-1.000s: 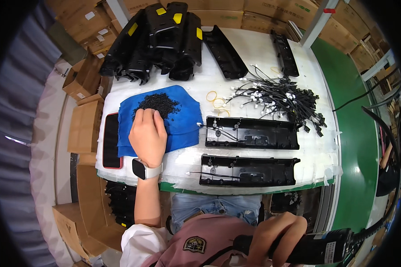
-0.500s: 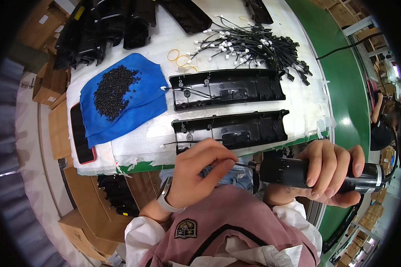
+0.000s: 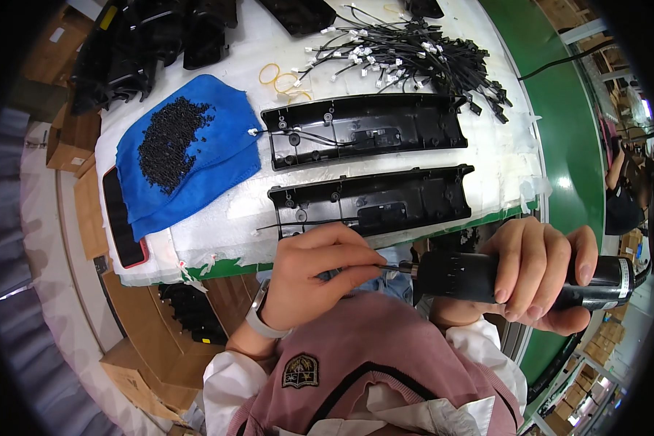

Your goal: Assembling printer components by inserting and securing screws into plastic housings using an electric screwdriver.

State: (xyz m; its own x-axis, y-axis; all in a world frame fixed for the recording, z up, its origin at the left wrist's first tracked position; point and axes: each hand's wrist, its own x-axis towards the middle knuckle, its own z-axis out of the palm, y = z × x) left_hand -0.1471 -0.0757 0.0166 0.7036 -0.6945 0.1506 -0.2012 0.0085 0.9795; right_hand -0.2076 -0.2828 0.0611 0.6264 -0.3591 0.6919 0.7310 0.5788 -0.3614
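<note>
My right hand [image 3: 534,272] is wrapped around a black electric screwdriver [image 3: 458,276], held level with its bit pointing left. At the bit's tip [image 3: 392,267], the thumb and forefinger of my left hand [image 3: 323,272] are pinched together; whether a small screw is between them is hidden. Just beyond my hands lies a black plastic housing [image 3: 414,200], open side up, with a thin black cable in it. Parallel behind it is a second black housing [image 3: 429,127], whose cable ends in a white connector [image 3: 252,132].
Small black screws [image 3: 171,142] lie heaped on a blue cloth [image 3: 232,163], beside a red-edged phone [image 3: 123,225]. Farther back are cables with white connectors [image 3: 414,58], rubber bands [image 3: 270,73] and more black housings [image 3: 145,43]. A co-worker [image 3: 625,196] is at far right.
The table and its contents have shifted slightly up and left in view. My left fingertips stay at the bit, with the hand a little lower; the right keeps its grip on the screwdriver.
</note>
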